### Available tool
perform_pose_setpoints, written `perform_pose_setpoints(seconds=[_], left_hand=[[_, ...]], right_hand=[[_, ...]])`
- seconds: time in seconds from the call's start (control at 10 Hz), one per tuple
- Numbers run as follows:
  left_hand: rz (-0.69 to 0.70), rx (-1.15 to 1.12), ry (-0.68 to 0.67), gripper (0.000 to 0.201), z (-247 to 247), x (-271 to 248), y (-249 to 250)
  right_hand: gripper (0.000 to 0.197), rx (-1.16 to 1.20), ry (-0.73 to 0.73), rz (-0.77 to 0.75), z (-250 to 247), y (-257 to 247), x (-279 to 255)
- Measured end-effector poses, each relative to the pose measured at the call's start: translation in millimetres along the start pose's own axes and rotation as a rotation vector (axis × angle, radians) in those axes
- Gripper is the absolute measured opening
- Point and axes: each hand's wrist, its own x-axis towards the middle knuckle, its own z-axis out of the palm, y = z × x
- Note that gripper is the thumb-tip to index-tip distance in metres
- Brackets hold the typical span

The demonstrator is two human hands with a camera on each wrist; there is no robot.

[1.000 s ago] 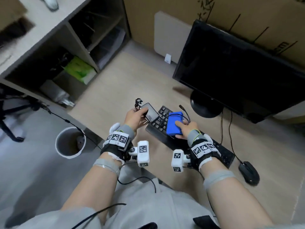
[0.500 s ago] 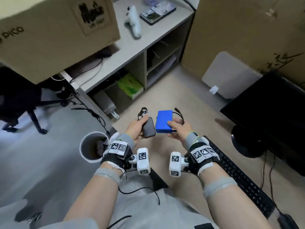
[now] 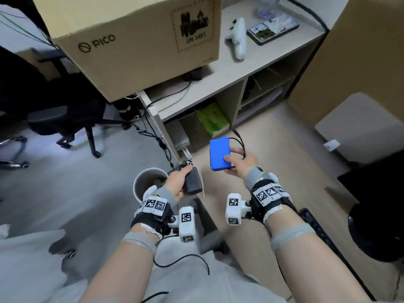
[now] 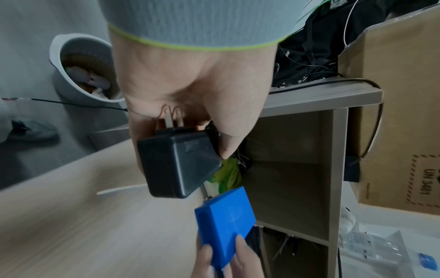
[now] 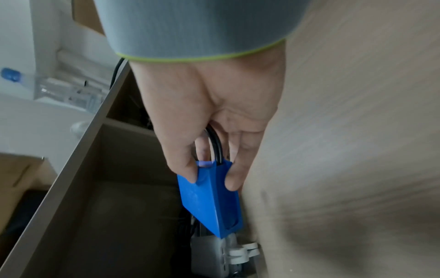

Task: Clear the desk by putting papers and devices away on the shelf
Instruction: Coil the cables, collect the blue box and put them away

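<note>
My left hand point(image 3: 178, 182) grips a black power adapter point(image 3: 192, 181) with two metal prongs; in the left wrist view the black adapter point(image 4: 177, 163) sits between thumb and fingers. My right hand point(image 3: 238, 162) pinches a blue rectangular box point(image 3: 219, 153) with a black cable looped behind it; in the right wrist view the blue box point(image 5: 209, 199) hangs from thumb and fingers. Both are held above the wooden desk point(image 3: 273, 171), in front of the open shelf unit point(image 3: 238, 79). The nearest lower compartment holds a green packet point(image 3: 213, 120).
A large PICO cardboard box point(image 3: 135, 40), a white controller point(image 3: 238, 38) and a phone point(image 3: 273, 29) lie on the shelf top. A white bin point(image 3: 148, 182) stands on the floor at left, beside an office chair point(image 3: 65, 119). A keyboard point(image 3: 317, 228) and monitor base point(image 3: 376, 232) are at right.
Both hands lifted the adapter and the blue box off the keyboard and carried them left toward the shelf. My view swung left, so the monitor has nearly left the frame.
</note>
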Motion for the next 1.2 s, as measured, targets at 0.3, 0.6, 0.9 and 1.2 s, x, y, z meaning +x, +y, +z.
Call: perform_pose_setpoints(seconds=[0.3, 0.6, 0.9, 1.2], left_hand=[[-0.034, 0.106, 0.046, 0.050, -7.9, 31.4, 56.2], [-0.010, 0.288, 0.080, 0.076, -26.0, 64.3, 50.6], [0.014, 0.282, 0.073, 0.081, -17.6, 42.3, 66.3], [0.000, 0.246, 0.066, 0.074, -18.3, 42.1, 66.8]], right_hand=[[0.022, -0.124, -0.141, 0.008, 96.3, -53.7, 91.7], [0.062, -0.748, -0.296, 0.138, 164.7, -37.0, 164.6], [0.058, -1.009, -0.212, 0.015, 154.2, -7.5, 188.0], [0.053, -0.583, -0.032, 0.077, 131.0, -4.4, 181.7]])
